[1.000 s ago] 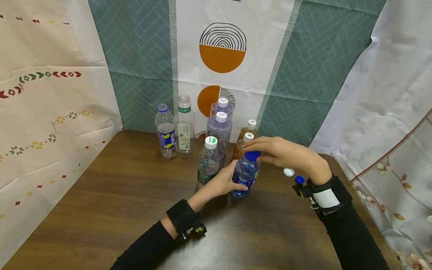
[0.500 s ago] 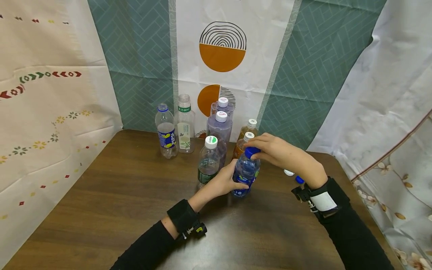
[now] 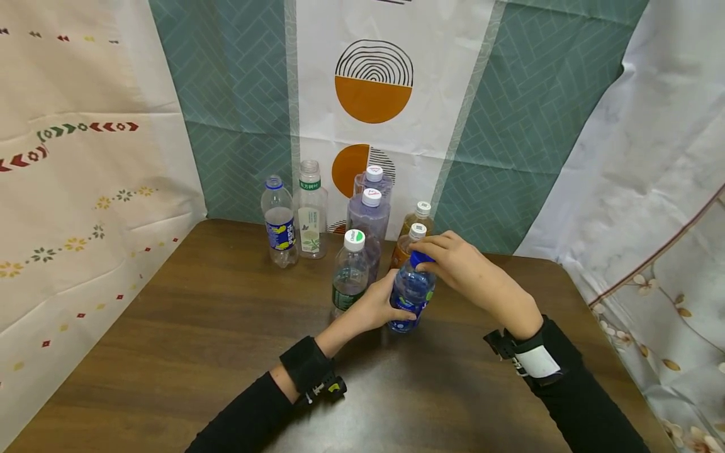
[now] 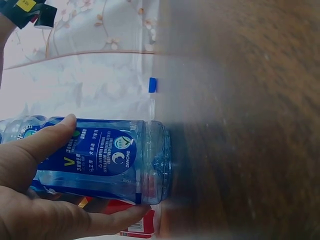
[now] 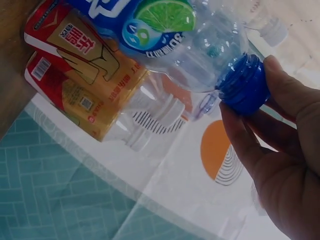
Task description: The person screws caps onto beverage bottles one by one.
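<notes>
A clear blue-labelled drink bottle (image 3: pixel 412 290) stands on the table, its label showing a lime slice in the right wrist view. My left hand (image 3: pixel 370 308) grips its body low down, thumb on one side and fingers on the other, as the left wrist view shows. At the top, my right hand (image 3: pixel 467 267) pinches the blue cap (image 5: pixel 245 85) between thumb and fingers. The cap sits on the bottle's neck. Just left of my left hand is a green-labelled bottle (image 3: pixel 350 277) with a white cap.
Behind stand two purple-tinted bottles (image 3: pixel 369 217) and two amber bottles (image 3: pixel 400 251) with white caps. Further left are an uncapped Pepsi bottle (image 3: pixel 279 223) and an uncapped clear bottle (image 3: pixel 310 211). A loose blue cap (image 4: pixel 152 85) lies on the table (image 3: pixel 226 352). Cloth hangs around the table.
My right hand has come down onto the blue cap and turned, its wrist shifting left and lower. The left hand has kept its grip on the bottle.
</notes>
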Motion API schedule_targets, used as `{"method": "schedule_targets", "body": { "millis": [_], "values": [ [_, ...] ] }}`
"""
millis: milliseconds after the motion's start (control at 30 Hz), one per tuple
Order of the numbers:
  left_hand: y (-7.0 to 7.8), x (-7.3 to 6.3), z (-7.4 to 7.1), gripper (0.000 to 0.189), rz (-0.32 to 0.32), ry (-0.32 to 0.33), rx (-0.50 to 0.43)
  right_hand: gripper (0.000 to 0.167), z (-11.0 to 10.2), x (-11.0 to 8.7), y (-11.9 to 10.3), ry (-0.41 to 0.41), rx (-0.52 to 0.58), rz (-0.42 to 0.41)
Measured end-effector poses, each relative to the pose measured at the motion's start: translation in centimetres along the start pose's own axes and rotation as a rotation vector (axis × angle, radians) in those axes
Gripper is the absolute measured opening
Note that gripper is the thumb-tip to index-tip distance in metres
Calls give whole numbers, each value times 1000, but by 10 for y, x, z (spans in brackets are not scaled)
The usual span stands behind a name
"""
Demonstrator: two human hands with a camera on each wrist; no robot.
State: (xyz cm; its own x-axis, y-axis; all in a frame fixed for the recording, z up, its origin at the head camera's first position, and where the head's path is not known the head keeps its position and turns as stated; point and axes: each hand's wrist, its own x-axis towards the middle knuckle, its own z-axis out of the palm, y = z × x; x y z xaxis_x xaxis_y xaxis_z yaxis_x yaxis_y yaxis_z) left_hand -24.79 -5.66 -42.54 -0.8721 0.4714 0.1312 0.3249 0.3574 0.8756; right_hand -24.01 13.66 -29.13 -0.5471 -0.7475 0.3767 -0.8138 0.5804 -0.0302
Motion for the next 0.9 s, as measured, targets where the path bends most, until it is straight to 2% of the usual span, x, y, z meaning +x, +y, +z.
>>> {"method": "schedule_targets", "body": {
  "millis": [133, 233, 400, 500, 733, 900],
  "values": [
    [1, -1, 1, 83, -12, 26, 13, 38, 3, -3, 1, 19, 22, 4],
    [2, -1, 4, 83, -28, 45, 22, 43, 7, -11, 1, 19, 59, 48],
    [2, -1, 8, 84, -49, 83, 19, 60, 20, -31, 2, 24, 129, 180],
    [2, -1, 10, 85, -51, 109, 17, 66, 30, -45, 6, 56, 153, 255],
    [2, 1, 14, 88, -36, 153, 6, 56, 52, -76, 16, 141, 155, 333],
    [1, 2, 18, 91, -26, 189, 8, 49, 64, -89, 19, 125, 164, 390]
  ]
}}
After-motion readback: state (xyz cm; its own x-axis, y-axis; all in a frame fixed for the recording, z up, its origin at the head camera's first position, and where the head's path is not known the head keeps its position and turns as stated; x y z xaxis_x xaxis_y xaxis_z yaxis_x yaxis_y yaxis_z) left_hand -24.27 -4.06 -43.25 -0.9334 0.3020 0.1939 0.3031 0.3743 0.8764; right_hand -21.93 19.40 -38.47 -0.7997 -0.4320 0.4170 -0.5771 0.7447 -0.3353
